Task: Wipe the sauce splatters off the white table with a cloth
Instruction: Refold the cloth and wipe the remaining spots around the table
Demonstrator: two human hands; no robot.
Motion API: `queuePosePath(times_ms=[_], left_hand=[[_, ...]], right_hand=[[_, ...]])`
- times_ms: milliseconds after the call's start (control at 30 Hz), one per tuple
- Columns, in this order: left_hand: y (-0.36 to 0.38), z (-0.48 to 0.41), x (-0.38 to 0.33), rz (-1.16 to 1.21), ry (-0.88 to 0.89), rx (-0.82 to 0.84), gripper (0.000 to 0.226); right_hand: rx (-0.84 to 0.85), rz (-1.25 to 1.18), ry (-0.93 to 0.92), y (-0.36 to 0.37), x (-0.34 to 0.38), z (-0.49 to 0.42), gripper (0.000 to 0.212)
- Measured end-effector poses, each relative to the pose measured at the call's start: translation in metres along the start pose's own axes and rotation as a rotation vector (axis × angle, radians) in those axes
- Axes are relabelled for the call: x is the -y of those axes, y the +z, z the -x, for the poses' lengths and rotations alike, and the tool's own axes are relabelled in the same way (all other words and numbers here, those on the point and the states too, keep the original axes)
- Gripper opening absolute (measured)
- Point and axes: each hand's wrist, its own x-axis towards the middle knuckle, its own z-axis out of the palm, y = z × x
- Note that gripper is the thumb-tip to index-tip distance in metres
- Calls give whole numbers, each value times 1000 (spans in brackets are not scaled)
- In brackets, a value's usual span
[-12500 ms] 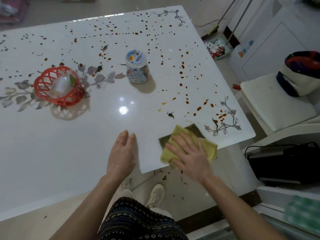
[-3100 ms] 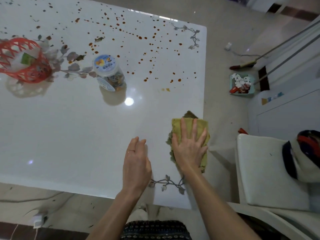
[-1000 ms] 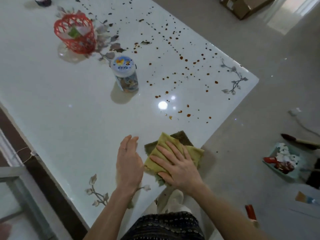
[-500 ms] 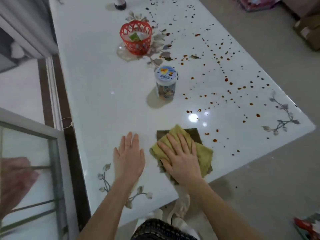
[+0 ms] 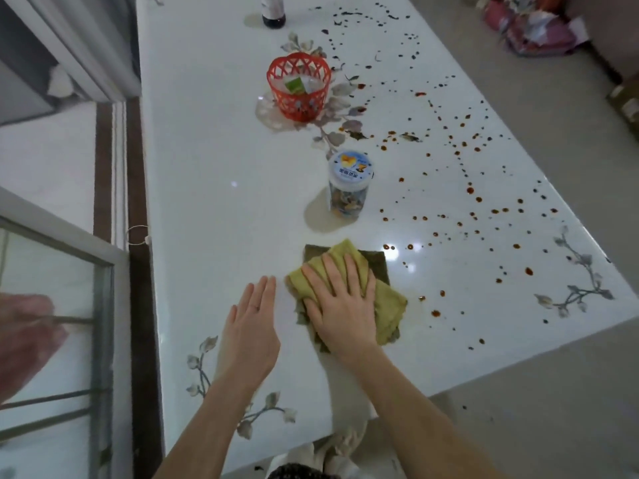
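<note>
My right hand (image 5: 340, 305) lies flat on the yellow-green cloth (image 5: 389, 305), fingers straight and slightly spread, pressing it onto the white table (image 5: 214, 202) near the edge closest to me. A darker green layer of the cloth shows under the far and right sides. My left hand (image 5: 250, 326) rests palm down on bare tabletop just beside the cloth, fingers straight and held together, with a ring (image 5: 255, 307) on one finger.

Brown sauce splatters (image 5: 435, 312) dot the surface to the right of the cloth, and more run up the right half of the table towards the far end. The nearest drops sit just off the cloth's right corner.

Beyond the cloth stands an upright clear jar (image 5: 349, 184) with a white printed lid. Farther back is a red plastic basket (image 5: 299, 86), and the base of a dark bottle (image 5: 273, 12) shows at the top edge.
</note>
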Motion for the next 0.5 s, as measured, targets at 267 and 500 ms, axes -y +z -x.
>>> queuePosePath(times_ms=[267, 500], left_hand=[[-1, 1, 2, -23, 10, 4, 81], [1, 0, 2, -86, 2, 11, 81]], right_hand=[[-3, -10, 116, -5, -18, -3, 56], [-48, 10, 335, -14, -40, -29, 59]])
